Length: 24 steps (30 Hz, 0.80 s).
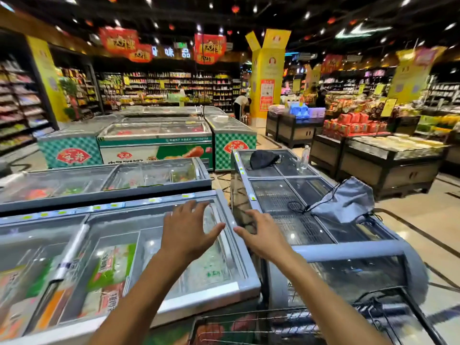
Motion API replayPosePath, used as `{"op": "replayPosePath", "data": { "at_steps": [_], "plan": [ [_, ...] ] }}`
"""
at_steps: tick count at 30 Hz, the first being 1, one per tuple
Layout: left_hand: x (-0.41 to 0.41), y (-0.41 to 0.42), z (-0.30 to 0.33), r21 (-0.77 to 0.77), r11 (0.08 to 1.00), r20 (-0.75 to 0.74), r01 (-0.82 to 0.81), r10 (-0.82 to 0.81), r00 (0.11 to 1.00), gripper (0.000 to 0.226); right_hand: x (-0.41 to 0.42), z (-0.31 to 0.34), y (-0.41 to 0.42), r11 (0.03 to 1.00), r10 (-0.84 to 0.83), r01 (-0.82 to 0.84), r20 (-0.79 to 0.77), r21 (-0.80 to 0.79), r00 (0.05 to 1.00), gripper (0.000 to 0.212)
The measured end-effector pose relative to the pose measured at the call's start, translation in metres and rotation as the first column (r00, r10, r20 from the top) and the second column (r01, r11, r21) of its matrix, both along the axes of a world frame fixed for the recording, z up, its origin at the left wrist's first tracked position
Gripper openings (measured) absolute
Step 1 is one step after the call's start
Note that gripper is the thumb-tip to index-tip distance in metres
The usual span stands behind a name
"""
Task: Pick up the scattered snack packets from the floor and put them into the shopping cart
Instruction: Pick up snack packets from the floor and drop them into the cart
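My left hand (187,230) and my right hand (261,235) are stretched out in front of me at chest height, fingers spread and holding nothing. They hover above the glass lid of a chest freezer (129,260) and the gap beside it. The black wire shopping cart (286,327) shows at the bottom edge, below my forearms, with red and green snack packets (216,331) blurred inside it. No packets on the floor are in view.
Chest freezers fill the left and middle. Another freezer (321,235) on the right carries a grey drawstring bag (346,202), a black bag (263,158) and a water bottle (305,156). Tiled aisle floor (423,220) runs along the right, past display stands. A person (241,105) bends far back.
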State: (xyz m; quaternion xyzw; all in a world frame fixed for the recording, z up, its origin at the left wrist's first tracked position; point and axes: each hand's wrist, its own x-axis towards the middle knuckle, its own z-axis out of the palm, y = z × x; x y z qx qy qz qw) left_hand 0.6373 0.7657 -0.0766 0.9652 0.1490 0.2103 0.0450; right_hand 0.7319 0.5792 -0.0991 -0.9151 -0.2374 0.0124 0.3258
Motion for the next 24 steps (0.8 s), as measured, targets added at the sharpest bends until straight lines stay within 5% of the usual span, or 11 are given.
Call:
{"op": "replayPosePath", "data": {
  "at_steps": [12,24],
  "plan": [
    [-0.117,-0.037,0.096,0.173,0.961,0.093,-0.215,0.201,0.975,0.081,-0.073,0.108,-0.022,0.987,0.162,-0.153,0.292,-0.052,0.943,0.067],
    [-0.341,-0.008,0.139,0.202,0.843,0.160,-0.498,0.473,0.866,0.086,-0.224,0.171,0.043,0.911,0.404,-0.403,0.394,-0.090,0.826,0.068]
  ]
}}
